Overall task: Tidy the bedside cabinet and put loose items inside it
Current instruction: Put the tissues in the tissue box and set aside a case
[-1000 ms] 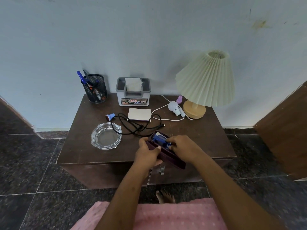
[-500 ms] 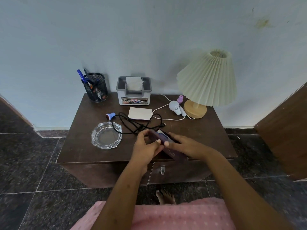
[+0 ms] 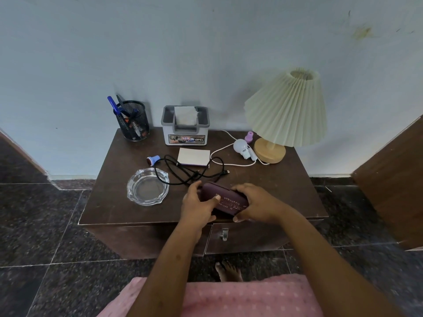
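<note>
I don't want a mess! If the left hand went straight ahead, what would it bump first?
Probably the black cable, lying just beyond the left hand, which grips the maroon case. Depth is hard to judge.

The maroon case (image 3: pixel 225 197) is closed up, gold lettering on the lid. It sits slanted right at the front edge of the counter (image 3: pixel 274 184), left hand (image 3: pixel 198 203) gripping one end and right hand (image 3: pixel 256 204) curled round the other. Just behind it the black cable (image 3: pixel 183 172) sprawls in loose loops, reaching the back rim of the glass ashtray (image 3: pixel 147 189) at front left. A white pad (image 3: pixel 193 156) lies flat mid-counter, with a little blue cap (image 3: pixel 152 160) on its side to the left and a white bulb (image 3: pixel 240 146) on a white cord to the right. The bedside cabinet (image 3: pixel 148 239) is dark brown, drawer (image 3: pixel 247 239) shut.
</note>
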A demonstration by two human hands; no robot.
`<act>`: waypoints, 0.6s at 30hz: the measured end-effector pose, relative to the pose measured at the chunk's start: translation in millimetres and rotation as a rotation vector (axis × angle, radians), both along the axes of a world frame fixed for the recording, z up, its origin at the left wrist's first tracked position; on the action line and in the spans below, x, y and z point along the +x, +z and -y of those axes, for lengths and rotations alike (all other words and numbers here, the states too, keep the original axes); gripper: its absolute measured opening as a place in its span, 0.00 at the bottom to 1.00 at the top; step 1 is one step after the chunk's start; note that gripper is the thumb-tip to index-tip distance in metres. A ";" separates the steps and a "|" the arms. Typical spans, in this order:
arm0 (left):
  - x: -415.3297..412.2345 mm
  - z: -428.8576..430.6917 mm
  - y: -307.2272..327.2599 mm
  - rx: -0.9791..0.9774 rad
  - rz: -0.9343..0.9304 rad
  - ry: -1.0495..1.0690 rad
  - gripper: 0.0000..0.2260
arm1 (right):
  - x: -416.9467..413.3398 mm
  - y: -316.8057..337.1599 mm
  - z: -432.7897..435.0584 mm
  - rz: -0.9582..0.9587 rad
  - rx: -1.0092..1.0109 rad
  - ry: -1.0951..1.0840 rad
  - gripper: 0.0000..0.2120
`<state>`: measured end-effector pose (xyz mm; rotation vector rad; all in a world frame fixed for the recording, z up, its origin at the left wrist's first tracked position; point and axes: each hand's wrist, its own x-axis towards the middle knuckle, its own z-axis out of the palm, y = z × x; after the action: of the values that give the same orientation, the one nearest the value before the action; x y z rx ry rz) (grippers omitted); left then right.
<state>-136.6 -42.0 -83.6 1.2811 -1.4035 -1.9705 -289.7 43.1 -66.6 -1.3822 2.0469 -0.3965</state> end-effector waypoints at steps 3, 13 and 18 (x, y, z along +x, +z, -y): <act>2.9 1.6 1.1 -0.024 -0.011 -0.037 0.16 | -2.5 5.1 -0.3 -0.008 -0.027 0.021 0.35; 2.8 3.0 -0.5 -0.083 -0.073 0.035 0.17 | -5.8 6.9 -0.1 -0.015 -0.063 0.026 0.31; -1.6 -4.4 6.4 -0.124 -0.167 0.046 0.19 | -14.0 5.0 -5.4 0.134 -0.120 -0.120 0.34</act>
<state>-138.2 -37.6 -77.2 1.0590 -1.3790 -1.8816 -303.7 48.5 -61.6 -1.2692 2.0286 -0.6561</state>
